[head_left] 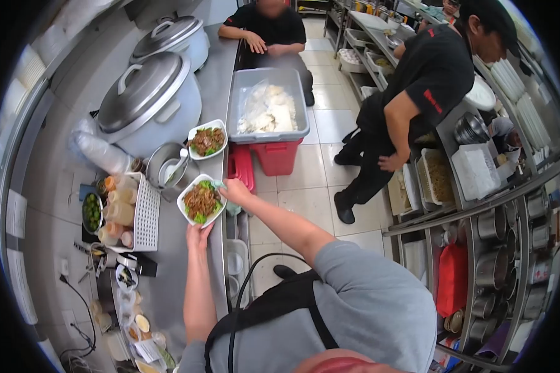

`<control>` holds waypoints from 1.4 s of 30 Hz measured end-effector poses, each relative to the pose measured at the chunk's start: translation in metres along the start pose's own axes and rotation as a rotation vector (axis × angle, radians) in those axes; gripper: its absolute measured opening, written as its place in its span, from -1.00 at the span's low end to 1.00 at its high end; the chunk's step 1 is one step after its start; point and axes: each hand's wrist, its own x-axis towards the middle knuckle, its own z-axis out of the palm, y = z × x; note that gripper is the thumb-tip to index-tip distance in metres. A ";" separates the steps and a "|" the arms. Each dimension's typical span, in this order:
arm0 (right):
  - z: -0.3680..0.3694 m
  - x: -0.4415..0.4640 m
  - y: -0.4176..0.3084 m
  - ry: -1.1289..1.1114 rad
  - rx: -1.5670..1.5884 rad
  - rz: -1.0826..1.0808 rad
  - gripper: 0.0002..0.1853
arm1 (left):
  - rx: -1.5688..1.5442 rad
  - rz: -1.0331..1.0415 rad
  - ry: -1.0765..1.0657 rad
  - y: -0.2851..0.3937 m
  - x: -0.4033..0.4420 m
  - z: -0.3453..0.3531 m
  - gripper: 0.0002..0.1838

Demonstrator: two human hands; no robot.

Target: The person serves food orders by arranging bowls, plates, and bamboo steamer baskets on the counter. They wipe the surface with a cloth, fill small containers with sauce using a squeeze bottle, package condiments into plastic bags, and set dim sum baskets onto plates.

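Note:
A white square bowl (202,202) of brown meat and green vegetables rests near the front edge of the steel counter. My left hand (199,234) grips its near rim, fingers partly hidden by the bowl. At the bowl's right corner, my right hand (235,191) is closed on a pale green cloth (218,184) that touches the rim. A second similar bowl (207,141) of food sits just beyond. To its left stands a metal pot (167,165) with a white ladle (178,166) in it.
Large lidded pots (149,105) stand on the counter (186,273); a white basket (148,214) holds bottles. A grey tub (270,133) sits over a red bin (277,156). One person (264,37) is behind it, another (417,87) beside the right shelves.

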 end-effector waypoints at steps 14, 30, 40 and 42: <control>0.031 -0.057 -0.061 -0.484 2.213 0.621 -0.57 | -0.069 -0.064 -0.154 0.011 -0.076 0.009 -0.43; 0.045 -0.064 -0.140 -1.212 2.115 0.156 -0.64 | -0.012 -0.009 -0.025 0.043 -0.206 -0.047 -0.47; 0.103 -0.191 -0.162 -1.258 1.869 0.724 -0.59 | -0.124 0.250 0.172 0.038 -0.281 -0.098 -0.48; 0.085 -0.183 -0.171 -1.253 1.725 0.834 -0.57 | -0.074 0.285 0.230 0.036 -0.298 -0.107 -0.48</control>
